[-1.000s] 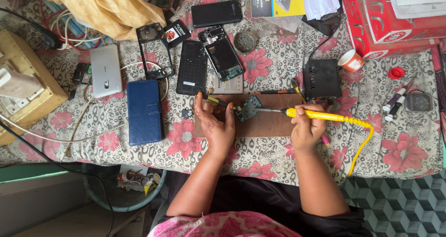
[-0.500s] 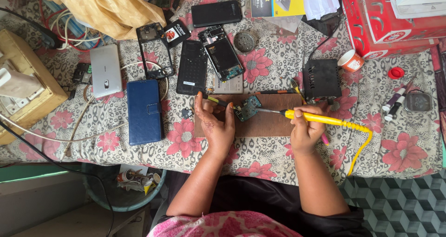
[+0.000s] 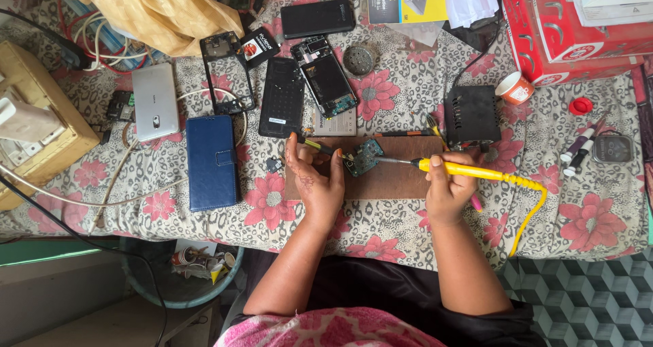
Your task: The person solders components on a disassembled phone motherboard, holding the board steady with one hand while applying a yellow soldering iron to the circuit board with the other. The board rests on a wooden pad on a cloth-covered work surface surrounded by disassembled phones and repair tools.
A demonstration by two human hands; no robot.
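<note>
Small green circuit board (image 3: pixel 367 157) lies on a flat brown wooden board (image 3: pixel 388 177) over the flowered tablecloth (image 3: pixel 585 211). The left hand (image 3: pixel 314 180) pinches thin tweezers (image 3: pixel 320 147) touching its edge. The right hand (image 3: pixel 447 187) is closed around a yellow plastic-handled soldering iron (image 3: pixel 469 171), its metal tip on the board.

Left hand (image 3: pixel 315 184) on small circuit board (image 3: pixel 366 158), right hand (image 3: pixel 445 187) gripping yellow soldering iron (image 3: pixel 469 171) over brown board (image 3: pixel 388 177).
</note>
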